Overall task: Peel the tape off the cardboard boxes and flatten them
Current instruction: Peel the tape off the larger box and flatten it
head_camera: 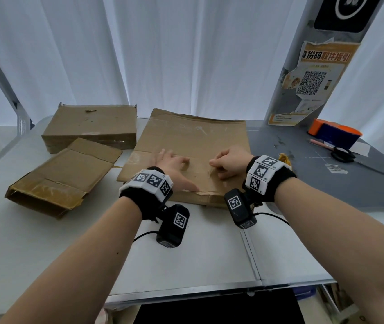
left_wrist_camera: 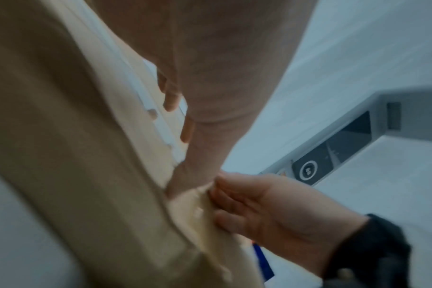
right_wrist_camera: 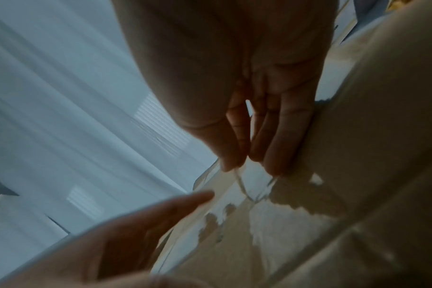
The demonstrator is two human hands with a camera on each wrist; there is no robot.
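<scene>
Our hands work the flattened box (head_camera: 193, 148) lying mid-counter: our left hand (head_camera: 174, 163) lies open with fingers spread, pressing the cardboard down, while our right hand (head_camera: 229, 161) pinches a strip of clear tape (right_wrist_camera: 247, 187) between thumb and fingertips, lifting it off the surface. We judge this box nearly done, with only tape left to strip. Further left on the counter (head_camera: 198, 253), a half-collapsed box (head_camera: 62, 176) and a closed box (head_camera: 90, 127) behind it seem to await peeling and flattening.
</scene>
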